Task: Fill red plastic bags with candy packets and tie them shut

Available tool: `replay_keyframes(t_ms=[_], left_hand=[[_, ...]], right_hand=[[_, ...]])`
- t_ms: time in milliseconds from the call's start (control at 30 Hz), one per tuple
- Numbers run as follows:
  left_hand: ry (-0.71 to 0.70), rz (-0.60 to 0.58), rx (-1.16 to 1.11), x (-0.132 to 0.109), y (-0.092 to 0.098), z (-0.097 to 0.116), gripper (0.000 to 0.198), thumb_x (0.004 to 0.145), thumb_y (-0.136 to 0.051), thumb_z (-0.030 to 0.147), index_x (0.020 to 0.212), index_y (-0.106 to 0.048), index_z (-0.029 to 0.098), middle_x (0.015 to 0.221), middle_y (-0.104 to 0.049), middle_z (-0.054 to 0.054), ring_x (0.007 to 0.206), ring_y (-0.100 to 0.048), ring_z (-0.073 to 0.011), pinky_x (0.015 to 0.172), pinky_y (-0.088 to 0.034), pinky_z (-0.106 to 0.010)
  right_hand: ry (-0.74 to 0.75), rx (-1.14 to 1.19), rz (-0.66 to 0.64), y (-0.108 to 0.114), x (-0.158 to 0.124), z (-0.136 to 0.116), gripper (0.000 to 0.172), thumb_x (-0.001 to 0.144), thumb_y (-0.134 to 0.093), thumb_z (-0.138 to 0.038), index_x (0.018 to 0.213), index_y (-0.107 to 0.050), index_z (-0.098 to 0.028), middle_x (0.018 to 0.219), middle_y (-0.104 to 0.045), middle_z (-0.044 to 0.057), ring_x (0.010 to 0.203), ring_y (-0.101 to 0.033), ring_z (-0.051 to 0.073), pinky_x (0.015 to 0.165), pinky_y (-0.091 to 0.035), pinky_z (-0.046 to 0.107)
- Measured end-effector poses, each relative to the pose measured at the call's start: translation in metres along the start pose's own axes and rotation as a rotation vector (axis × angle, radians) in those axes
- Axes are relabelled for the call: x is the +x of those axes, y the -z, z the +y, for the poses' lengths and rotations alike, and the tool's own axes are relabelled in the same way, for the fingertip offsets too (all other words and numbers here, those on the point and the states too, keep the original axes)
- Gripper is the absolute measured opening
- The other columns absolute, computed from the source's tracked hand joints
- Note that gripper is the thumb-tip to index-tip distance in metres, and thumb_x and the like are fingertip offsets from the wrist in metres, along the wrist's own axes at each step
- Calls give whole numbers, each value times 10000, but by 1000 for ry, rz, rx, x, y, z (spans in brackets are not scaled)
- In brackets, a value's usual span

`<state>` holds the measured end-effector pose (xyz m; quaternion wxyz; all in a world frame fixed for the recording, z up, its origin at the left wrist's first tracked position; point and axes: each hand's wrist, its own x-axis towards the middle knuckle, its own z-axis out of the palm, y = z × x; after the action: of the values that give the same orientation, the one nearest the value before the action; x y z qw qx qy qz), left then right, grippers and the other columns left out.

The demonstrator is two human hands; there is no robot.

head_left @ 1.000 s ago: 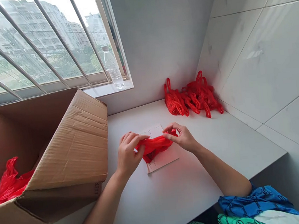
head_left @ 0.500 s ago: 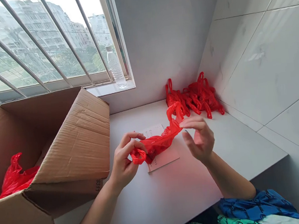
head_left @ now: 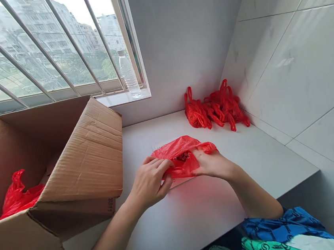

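We have a red plastic bag (head_left: 183, 155) pinched between both hands over the white counter (head_left: 194, 217), and to our eye the step in hand is folding or bunching it down into a small bundle. Our left hand (head_left: 150, 180) is curled about the bag's near-left edge, fingers closed on the film with the thumb underneath; our right hand (head_left: 214, 165) grips the opposite side, its fingers tucked into the plastic so that we cannot tell how far they are bent. The bag lies directly between the two hands, draped over a white paper (head_left: 177, 181) of which only a sliver shows beneath our left fingertips. The next move, as we judge it, calls for keeping both grips while drawing the loose film together, since thin plastic slips and balloons easily. Beyond our right hand, against the back wall, sits a pile of knotted red bags (head_left: 214, 110). Well to the left of our left hand stands an open cardboard box (head_left: 78, 162) holding more red plastic (head_left: 17, 194), its flap leaning towards us. A clear bottle (head_left: 128, 73) stands on the windowsill, far above the left hand.
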<state>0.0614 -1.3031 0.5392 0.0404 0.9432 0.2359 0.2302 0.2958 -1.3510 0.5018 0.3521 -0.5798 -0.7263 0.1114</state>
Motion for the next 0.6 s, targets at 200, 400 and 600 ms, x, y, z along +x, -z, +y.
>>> replay_keyframes(t_ms=[200,400,600], left_hand=[[101,-167,272,3,-31,-7,398,825,-647,601,748,-722,218,755,-612,-76,770,-570,-250,841,-442,-468],[-14,-195,147,3,-29,-4,533,918,-547,568,536,-616,202,818,-666,-50,865,-561,-234,962,-398,-490],[125,-265,164,4,-39,0,518,1007,-419,317,527,-569,196,543,-620,-20,733,-608,-205,1038,-331,-498]], right_hand=[[-90,-153,-194,7,-3,1,530,567,-851,-374,1014,-592,-253,759,-601,25,632,-541,191,492,-357,272],[-152,-241,-93,3,1,21,279,697,-793,-297,857,-575,-228,661,-560,9,522,-511,159,460,-315,270],[12,93,-32,-42,6,24,122,960,-550,-324,945,-655,-263,808,-657,-7,729,-611,153,652,-495,281]])
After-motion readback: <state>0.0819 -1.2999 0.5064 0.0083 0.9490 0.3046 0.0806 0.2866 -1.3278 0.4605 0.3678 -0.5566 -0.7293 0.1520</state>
